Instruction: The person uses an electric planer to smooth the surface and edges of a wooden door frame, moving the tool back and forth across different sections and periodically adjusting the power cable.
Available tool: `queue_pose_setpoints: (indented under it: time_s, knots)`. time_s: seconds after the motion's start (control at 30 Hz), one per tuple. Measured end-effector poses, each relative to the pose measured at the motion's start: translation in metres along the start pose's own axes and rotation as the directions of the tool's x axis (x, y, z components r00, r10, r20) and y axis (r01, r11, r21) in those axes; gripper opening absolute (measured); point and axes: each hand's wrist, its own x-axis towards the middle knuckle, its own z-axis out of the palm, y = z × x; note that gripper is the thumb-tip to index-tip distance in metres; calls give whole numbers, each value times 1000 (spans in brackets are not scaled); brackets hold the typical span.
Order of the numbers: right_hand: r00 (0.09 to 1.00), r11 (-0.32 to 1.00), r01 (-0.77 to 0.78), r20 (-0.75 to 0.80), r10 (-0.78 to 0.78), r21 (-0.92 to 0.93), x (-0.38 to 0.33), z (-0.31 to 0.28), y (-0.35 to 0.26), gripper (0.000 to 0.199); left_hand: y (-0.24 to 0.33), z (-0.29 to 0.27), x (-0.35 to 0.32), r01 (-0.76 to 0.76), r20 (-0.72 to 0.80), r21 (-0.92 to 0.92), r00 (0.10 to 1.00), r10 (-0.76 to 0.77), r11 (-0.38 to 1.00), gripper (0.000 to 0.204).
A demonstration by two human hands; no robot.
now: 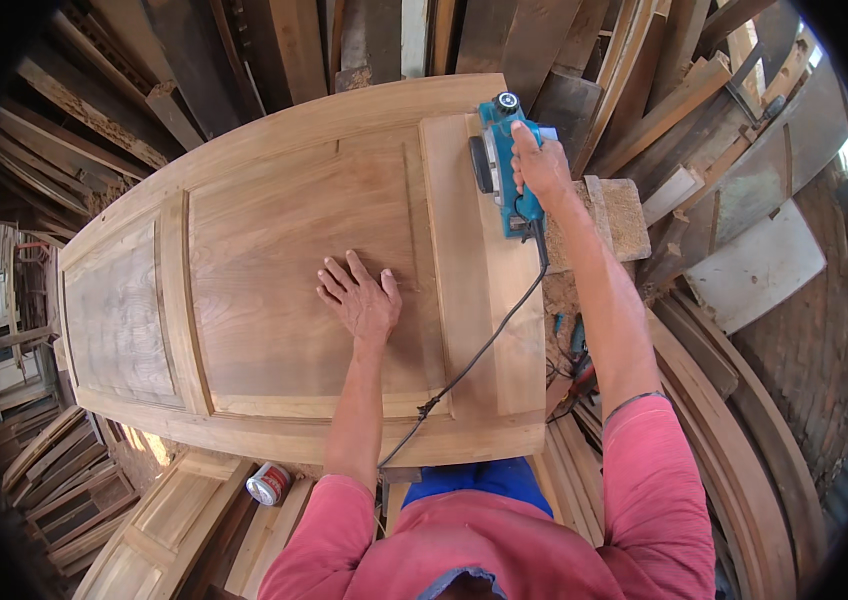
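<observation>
Teal casing and a black side cover mark the electric planer (504, 197), which sits at the far right corner of a panelled wooden door (294, 300), on its broad right-hand rail. The right hand (542, 168) has its fingers wrapped around the planer's top handle, with the thumb side toward the far end. From the tool's near end a black cord (426, 408) trails down and leftward over the rail, passes a small knotted lump, and drops off the near edge between the two forearms.

The left hand (360, 300) lies palm down near the middle of the door's large panel, fingers spread wide and gripping nothing, well apart from the planer. How firmly it presses cannot be told from above.

Just beyond the door's right edge, near the planer, is a rough wooden block (619, 215). Stacked planks (299, 50) crowd the far side, and a pale sheet (764, 268) lies farther to the right. Near and left, a white and red can (269, 484) rests on timber beside a second panelled door (169, 515). Something teal and dark, perhaps another tool, shows by the right edge of the door, too cluttered to make out. Red sleeves (656, 480) cover both upper arms.
</observation>
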Motion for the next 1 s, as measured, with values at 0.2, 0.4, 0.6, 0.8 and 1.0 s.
queue_pose_setpoints:
  time_s: [0.2, 0.4, 0.6, 0.8, 1.0]
  knots:
    - [1000, 999, 29, -13, -29, 16, 29, 20, -17, 50, -6, -6, 1, 20, 37, 52, 999, -22, 998, 80]
    - [997, 997, 70, -23, -69, 20, 87, 26, -37, 52, 3, -11, 8, 23, 84, -3, 996, -23, 1000, 80]
    - [996, 994, -36, 81, 27, 107, 46, 24, -13, 48, 0, -10, 7, 25, 60, -19, 998, -24, 1000, 80]
    - [991, 998, -52, 124, 46, 46, -133, 20, 43, 43, 1, -9, 7, 31, 48, -4, 998, -30, 1000, 78]
    - [992, 999, -38, 122, 39, -10, -208, 20, 69, 49, 2, -15, 5, 32, 58, 32, 998, -34, 999, 78]
